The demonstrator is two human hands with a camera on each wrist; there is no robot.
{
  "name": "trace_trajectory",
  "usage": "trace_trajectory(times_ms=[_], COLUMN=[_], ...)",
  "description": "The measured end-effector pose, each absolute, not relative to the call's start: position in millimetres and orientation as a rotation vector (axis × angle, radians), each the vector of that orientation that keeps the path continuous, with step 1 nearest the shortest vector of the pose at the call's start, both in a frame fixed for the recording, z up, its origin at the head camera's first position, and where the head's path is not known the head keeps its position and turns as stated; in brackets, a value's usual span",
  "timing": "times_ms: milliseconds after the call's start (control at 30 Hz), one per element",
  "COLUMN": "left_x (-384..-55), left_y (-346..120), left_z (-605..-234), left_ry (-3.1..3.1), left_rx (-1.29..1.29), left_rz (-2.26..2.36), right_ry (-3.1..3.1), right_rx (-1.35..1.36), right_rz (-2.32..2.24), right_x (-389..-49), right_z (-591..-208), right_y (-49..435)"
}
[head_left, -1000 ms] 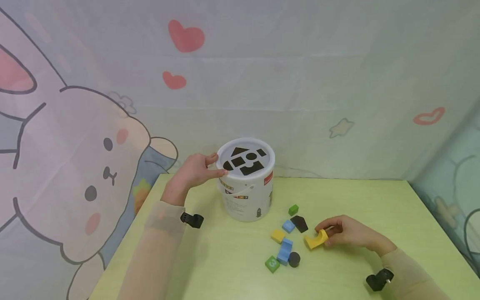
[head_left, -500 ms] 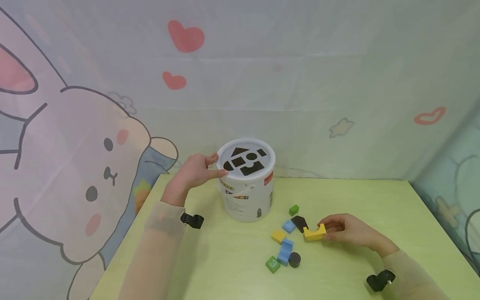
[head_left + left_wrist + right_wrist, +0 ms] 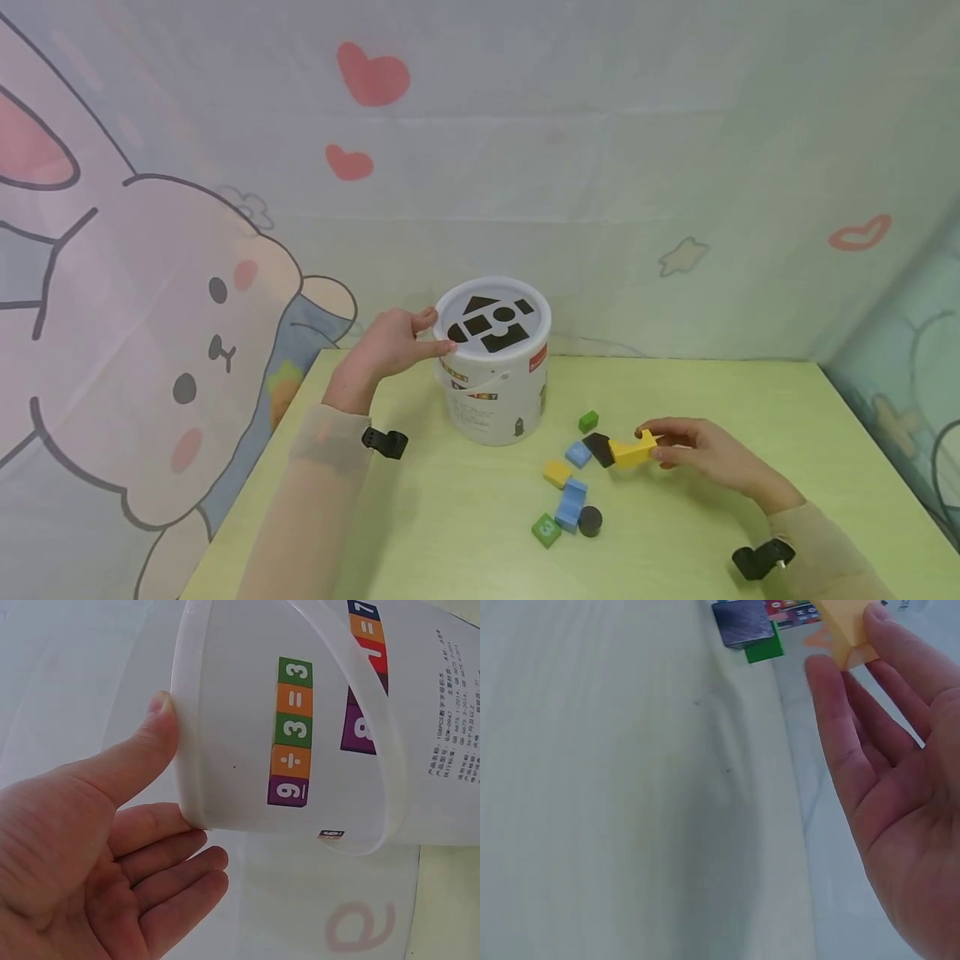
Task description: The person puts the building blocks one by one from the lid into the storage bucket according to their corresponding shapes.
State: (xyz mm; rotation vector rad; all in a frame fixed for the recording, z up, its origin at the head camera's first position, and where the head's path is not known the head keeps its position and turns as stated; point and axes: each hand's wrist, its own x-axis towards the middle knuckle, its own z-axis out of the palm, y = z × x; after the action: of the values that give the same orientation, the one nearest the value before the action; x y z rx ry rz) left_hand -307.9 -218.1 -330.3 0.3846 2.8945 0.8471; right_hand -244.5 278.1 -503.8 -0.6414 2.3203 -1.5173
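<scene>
A white bucket [image 3: 495, 408] with a shape-cutout lid [image 3: 491, 310] stands at the back of the table. My left hand [image 3: 387, 340] holds the lid's rim on its left side, thumb in front and fingers behind. In the left wrist view, thumb and index finger of the left hand [image 3: 127, 825] press the rim of the bucket [image 3: 232, 735]. To the right, my right hand [image 3: 705, 454] pinches one end of a yellow arch block [image 3: 632, 452] between thumb and fingers, close beside a black block [image 3: 598, 448]. The right wrist view shows the yellow arch block [image 3: 847, 634] at the fingertips.
Left of my right hand lie a small green block [image 3: 588, 421], a blue block [image 3: 578, 454], a yellow block [image 3: 558, 473], a blue arch block [image 3: 572, 505], a dark round block [image 3: 590, 522] and a green numbered block [image 3: 546, 530]. A printed cloth [image 3: 600, 167] hangs behind the table.
My right hand has moved slightly away from me, turning the yellow arch block and bringing it up by the black block. The left hand and bucket stay put.
</scene>
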Motion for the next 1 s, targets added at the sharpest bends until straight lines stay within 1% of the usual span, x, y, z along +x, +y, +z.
trace_trajectory(times_ms=[233, 467, 1000], left_x=[-308.0, -307.3, -310.2], left_y=[-215.1, -214.7, -215.1], left_z=[-328.9, -328.1, -329.3], left_ry=[2.911, 2.915, 2.909], left_rx=[0.42, 0.417, 0.394], left_rz=[0.806, 0.813, 0.801], right_ry=[2.472, 2.518, 2.498], right_rx=[-0.623, -0.697, -0.841], right_rz=[-1.553, -1.575, -1.658], right_x=[-246.8, -254.8, -272.8], right_z=[-490.2, -480.1, -456.5], right_y=[273.4, 263.2, 220.0])
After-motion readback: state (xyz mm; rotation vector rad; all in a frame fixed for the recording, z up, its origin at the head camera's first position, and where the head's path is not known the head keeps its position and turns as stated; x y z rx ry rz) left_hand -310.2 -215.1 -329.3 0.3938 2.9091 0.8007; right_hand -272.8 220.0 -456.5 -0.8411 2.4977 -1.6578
